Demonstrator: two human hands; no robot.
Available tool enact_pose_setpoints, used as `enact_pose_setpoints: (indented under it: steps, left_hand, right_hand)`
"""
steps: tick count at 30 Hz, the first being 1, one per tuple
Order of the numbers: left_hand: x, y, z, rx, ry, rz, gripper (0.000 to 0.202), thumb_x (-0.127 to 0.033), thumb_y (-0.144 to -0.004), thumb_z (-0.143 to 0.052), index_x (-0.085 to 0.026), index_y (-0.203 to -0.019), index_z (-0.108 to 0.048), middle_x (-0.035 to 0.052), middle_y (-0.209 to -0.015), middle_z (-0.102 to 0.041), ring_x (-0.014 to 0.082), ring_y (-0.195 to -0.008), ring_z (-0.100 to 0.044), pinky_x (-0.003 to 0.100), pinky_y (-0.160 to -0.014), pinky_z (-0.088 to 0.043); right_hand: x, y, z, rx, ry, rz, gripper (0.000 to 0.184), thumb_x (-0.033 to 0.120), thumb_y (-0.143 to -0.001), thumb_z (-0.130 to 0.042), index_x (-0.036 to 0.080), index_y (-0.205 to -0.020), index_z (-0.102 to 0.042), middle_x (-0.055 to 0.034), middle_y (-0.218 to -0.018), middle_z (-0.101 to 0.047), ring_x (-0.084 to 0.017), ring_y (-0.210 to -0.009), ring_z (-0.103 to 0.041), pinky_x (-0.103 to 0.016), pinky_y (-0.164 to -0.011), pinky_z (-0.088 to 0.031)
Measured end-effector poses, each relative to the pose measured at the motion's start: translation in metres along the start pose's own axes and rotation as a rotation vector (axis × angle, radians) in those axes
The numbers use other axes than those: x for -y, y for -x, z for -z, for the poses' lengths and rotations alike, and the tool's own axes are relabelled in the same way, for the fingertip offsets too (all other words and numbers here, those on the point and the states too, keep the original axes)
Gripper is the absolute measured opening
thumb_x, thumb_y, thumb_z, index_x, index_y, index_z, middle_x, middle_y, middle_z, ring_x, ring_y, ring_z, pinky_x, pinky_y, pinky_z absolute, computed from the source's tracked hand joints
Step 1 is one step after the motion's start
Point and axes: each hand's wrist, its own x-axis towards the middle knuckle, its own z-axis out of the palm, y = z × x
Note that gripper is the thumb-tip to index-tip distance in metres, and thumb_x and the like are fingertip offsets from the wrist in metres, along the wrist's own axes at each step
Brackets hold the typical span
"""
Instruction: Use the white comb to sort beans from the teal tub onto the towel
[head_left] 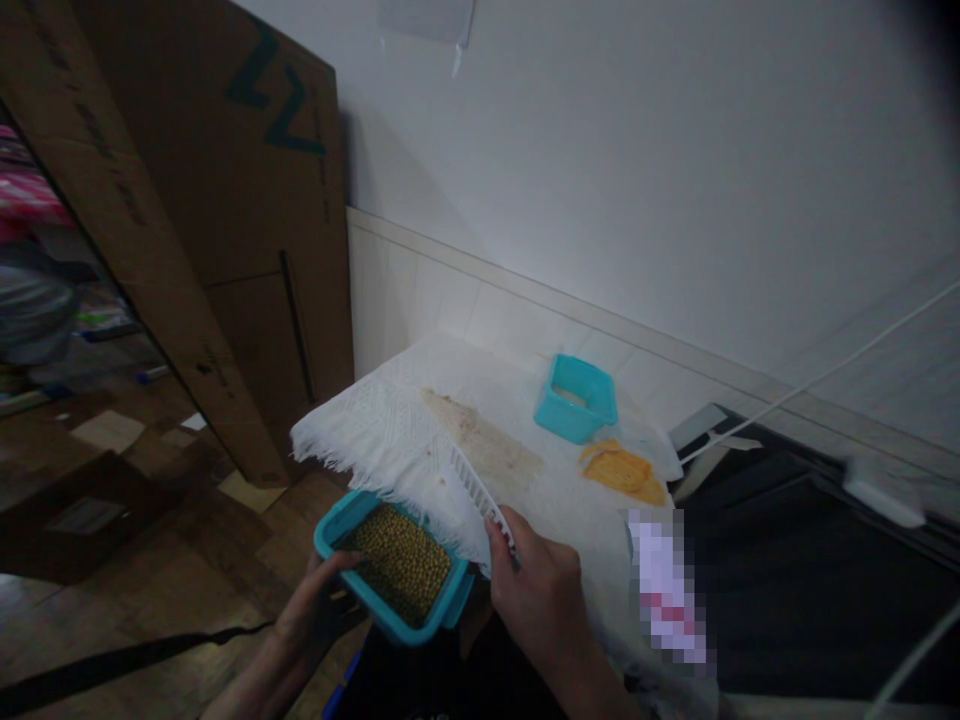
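Observation:
At the table's front edge, my left hand (311,605) grips a turquoise plastic container (405,632) by its left side, the thumb over the rim. Small round yellow-green beans (405,560) fill much of it. My right hand (540,590) is closed around one end of a long, narrow white slotted tool, perhaps a comb or brush (469,482). Its far end points away from me over the white fringed cloth (375,405), close to the container's right side. Whether its tip touches the cloth I cannot tell. A beige strip of fine residue (487,440) lies on the cloth beyond it.
A second turquoise container (574,415) stands at the back near the wall, with a yellow-orange cloth (622,472) beside it. A tall cardboard box (247,220) rises on the left. Dark folded material (802,560) and a white cable (825,370) are on the right.

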Motion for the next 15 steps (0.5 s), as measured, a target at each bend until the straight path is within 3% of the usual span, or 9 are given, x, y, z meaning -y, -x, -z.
enact_pose_setpoints:
  steps: [10, 15]
  left_hand:
    - [-0.003, -0.003, 0.0, 0.002, 0.02, -0.002, 0.067, -0.038, -0.057, -0.105, -0.028, -0.113, -0.069, 0.0029, -0.084, -0.08, 0.0294, -0.081, -0.077, 0.044, -0.076, -0.066]
    - [-0.002, -0.005, 0.003, 0.022, 0.024, 0.002, 0.06, -0.037, -0.062, -0.104, -0.028, -0.111, -0.071, 0.003, -0.088, -0.081, 0.029, -0.082, -0.078, 0.044, -0.079, -0.065]
  right_hand:
    - [0.011, 0.001, -0.002, 0.061, -0.031, 0.029, 0.052, 0.024, -0.125, -0.039, 0.009, -0.104, -0.084, -0.0079, -0.075, -0.085, -0.013, -0.05, -0.077, -0.019, -0.05, -0.054]
    - [0.015, 0.0, 0.003, 0.064, -0.095, -0.029, 0.053, 0.029, -0.124, -0.042, 0.01, -0.099, -0.085, -0.0081, -0.072, -0.084, -0.014, -0.047, -0.076, -0.02, -0.05, -0.055]
